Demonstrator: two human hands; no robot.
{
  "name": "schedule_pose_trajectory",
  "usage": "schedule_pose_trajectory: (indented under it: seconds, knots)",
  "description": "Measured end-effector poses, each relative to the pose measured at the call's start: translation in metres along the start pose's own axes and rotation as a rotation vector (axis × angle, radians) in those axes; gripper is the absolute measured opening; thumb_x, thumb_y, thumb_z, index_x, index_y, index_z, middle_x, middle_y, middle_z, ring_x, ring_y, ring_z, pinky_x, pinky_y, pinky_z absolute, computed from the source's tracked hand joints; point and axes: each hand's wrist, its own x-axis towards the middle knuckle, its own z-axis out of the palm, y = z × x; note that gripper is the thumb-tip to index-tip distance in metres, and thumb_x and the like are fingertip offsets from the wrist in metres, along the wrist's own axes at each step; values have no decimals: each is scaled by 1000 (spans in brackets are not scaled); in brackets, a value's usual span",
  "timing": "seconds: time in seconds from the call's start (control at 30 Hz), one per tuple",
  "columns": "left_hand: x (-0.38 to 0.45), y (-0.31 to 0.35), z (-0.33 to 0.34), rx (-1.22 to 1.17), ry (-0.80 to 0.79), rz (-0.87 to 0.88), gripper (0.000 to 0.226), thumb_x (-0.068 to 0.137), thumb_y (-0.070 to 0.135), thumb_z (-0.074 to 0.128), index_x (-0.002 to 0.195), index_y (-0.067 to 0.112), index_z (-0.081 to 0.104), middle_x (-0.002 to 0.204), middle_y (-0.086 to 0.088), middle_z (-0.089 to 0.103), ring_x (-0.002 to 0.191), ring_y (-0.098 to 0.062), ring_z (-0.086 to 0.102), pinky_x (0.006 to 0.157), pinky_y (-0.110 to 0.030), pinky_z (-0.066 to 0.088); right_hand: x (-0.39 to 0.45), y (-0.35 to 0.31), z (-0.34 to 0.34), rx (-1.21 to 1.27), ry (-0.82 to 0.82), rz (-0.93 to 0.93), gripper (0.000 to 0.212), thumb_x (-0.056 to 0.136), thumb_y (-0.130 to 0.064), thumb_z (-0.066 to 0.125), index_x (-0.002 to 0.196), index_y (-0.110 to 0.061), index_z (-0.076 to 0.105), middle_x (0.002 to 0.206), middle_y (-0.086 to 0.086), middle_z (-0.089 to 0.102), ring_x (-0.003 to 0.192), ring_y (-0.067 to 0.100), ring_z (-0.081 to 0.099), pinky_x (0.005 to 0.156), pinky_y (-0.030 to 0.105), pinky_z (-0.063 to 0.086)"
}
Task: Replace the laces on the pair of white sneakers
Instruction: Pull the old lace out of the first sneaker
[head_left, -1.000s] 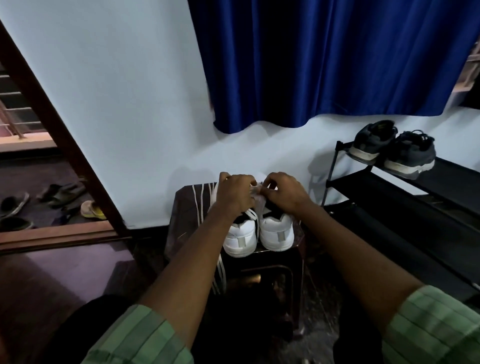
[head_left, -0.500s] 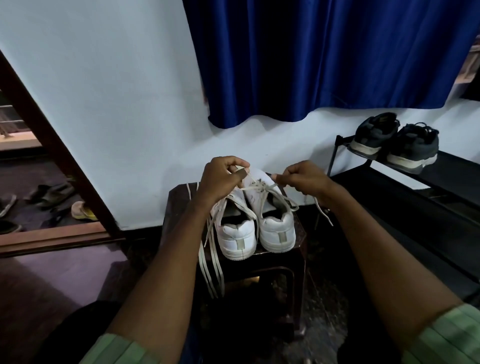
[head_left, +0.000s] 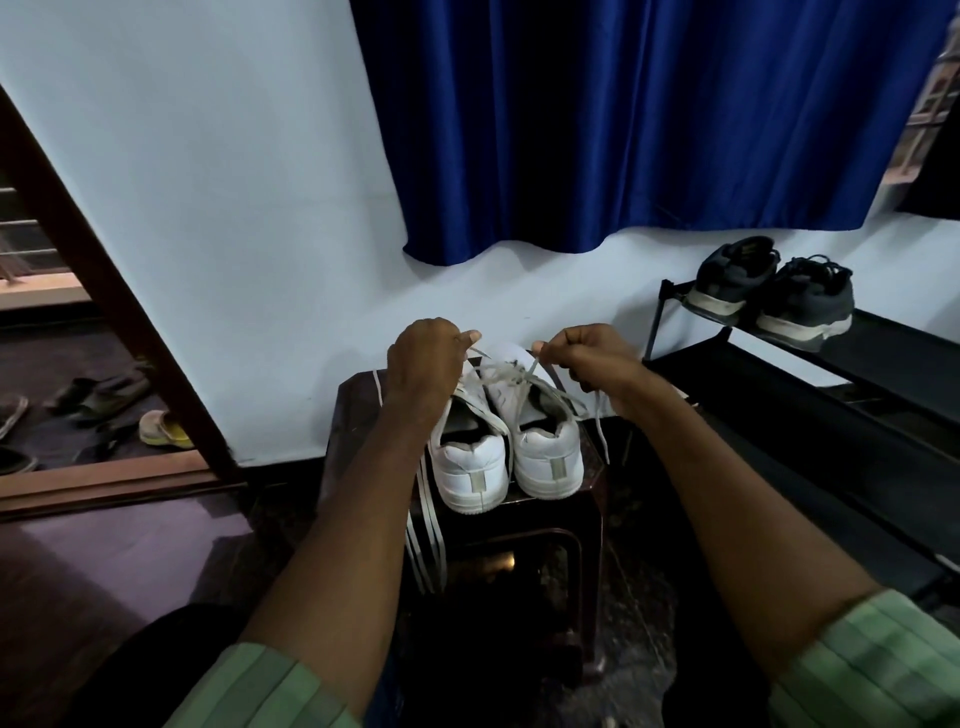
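Two white sneakers stand side by side, heels toward me, on a dark stool (head_left: 550, 519): the left sneaker (head_left: 470, 467) and the right sneaker (head_left: 548, 452). A white lace (head_left: 506, 371) runs across the right sneaker's eyelets. My left hand (head_left: 423, 364) pinches one end of it above the left sneaker. My right hand (head_left: 587, 353) pinches the other end, whose tail (head_left: 600, 421) hangs down beside the stool. Loose white laces (head_left: 428, 540) drape over the stool's left front edge.
A black shoe rack (head_left: 810, 395) stands at the right with a pair of dark sneakers (head_left: 774, 291) on top. A blue curtain (head_left: 623, 130) hangs on the white wall behind. At left, a brown door frame (head_left: 104, 291) opens onto sandals (head_left: 161, 428) outside.
My hands, close together over the sneakers a second ago, have drawn apart and risen, pulling the lace ends out to either side.
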Motion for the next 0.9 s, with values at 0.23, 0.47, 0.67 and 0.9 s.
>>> schedule_pose_trajectory:
  seconds: [0.23, 0.47, 0.67, 0.9]
  knots:
    - [-6, 25, -1, -696, -93, -158, 50, 111, 38, 40, 84, 7, 69, 82, -4, 72, 74, -14, 64, 70, -34, 43, 4, -5, 7, 331, 26, 55, 25, 93, -33, 75, 83, -14, 63, 96, 7, 80, 74, 16, 65, 52, 22, 40]
    - [-8, 38, 11, -777, -129, -38, 43, 110, 38, 42, 79, 9, 48, 62, 2, 51, 59, -22, 53, 69, -39, 45, 8, -6, 20, 315, 90, 92, 29, 100, -26, 65, 76, -17, 51, 59, 0, 48, 54, 16, 45, 46, 22, 33]
    - [-5, 18, 19, -113, 129, 333, 24, 106, 37, 52, 103, 13, 55, 71, 6, 64, 71, -32, 65, 89, -44, 40, 16, 0, 1, -501, 0, -135, 36, 86, -42, 78, 72, -10, 70, 62, -2, 63, 63, 15, 58, 61, 30, 42]
    - [-5, 13, 9, 29, 8, 276, 46, 103, 53, 52, 79, 21, 74, 84, 0, 75, 84, -25, 67, 95, -42, 29, 13, 1, -11, -438, -4, -117, 62, 82, -52, 81, 50, -8, 51, 46, 1, 38, 45, 12, 34, 48, 24, 29]
